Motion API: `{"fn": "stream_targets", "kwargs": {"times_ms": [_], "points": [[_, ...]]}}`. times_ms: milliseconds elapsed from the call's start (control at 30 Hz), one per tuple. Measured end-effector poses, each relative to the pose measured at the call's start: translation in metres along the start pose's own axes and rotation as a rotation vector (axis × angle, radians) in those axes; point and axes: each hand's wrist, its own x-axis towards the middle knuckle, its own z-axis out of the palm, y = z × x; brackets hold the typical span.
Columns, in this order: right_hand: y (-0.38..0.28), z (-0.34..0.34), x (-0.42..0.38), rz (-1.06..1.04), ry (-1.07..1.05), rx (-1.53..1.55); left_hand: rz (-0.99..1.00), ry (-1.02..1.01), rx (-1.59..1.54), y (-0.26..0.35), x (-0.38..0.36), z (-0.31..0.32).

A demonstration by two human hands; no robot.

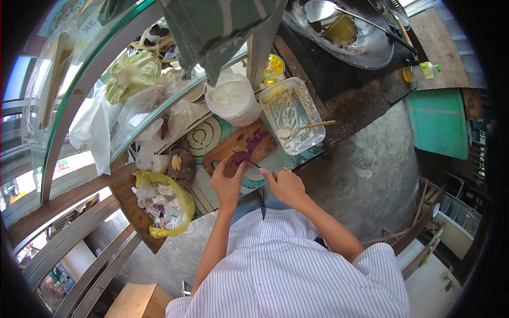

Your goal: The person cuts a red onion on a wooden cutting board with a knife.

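Note:
Purple pieces of food (256, 141) lie on a brown wooden cutting board (233, 142) in front of me. My left hand (226, 183) has its fingers closed around a dark purple piece (241, 158) at the board's near edge. From the right, my right hand (286, 186) grips a small knife (256, 165), whose blade reaches to that piece. Beyond the board's right end is a clear plastic tub (292, 114) with pale batter and a wooden-handled utensil (318, 125) in it. A white bucket of pale powder (233, 98) stands behind the board.
A yellow bag of refuse (183, 204) sits at the left. A glass case edge (143, 119) slants past a cabbage (132, 74). At the upper right a wok (344, 34) holds oil and a metal spatula (321, 10). Green cloth (212, 32) hangs above.

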Motion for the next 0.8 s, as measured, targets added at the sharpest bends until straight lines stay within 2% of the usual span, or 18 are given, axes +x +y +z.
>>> {"fn": "stream_targets", "kwargs": {"times_ms": [67, 200, 267, 367, 500, 800], "points": [[0.001, 0.001, -0.004, 0.007, -0.012, 0.005, 0.081, -0.029, 0.083, 0.002, 0.001, -0.003], [-0.002, -0.007, -0.011, 0.080, -0.039, 0.024, 0.120, -0.062, 0.076, 0.003, 0.002, -0.006], [-0.001, -0.011, -0.013, 0.116, -0.038, 0.052, 0.247, -0.117, 0.127, 0.014, 0.004, -0.010], [0.002, -0.009, -0.014, 0.132, -0.023, 0.079, 0.154, -0.148, 0.051, 0.025, 0.001, -0.007], [0.003, 0.000, -0.016, 0.035, 0.022, 0.060, 0.218, -0.136, 0.130, 0.018, 0.000, -0.006], [-0.003, 0.005, -0.021, 0.044, -0.012, 0.042, 0.190, -0.245, 0.314, 0.031, 0.001, -0.015]]}}
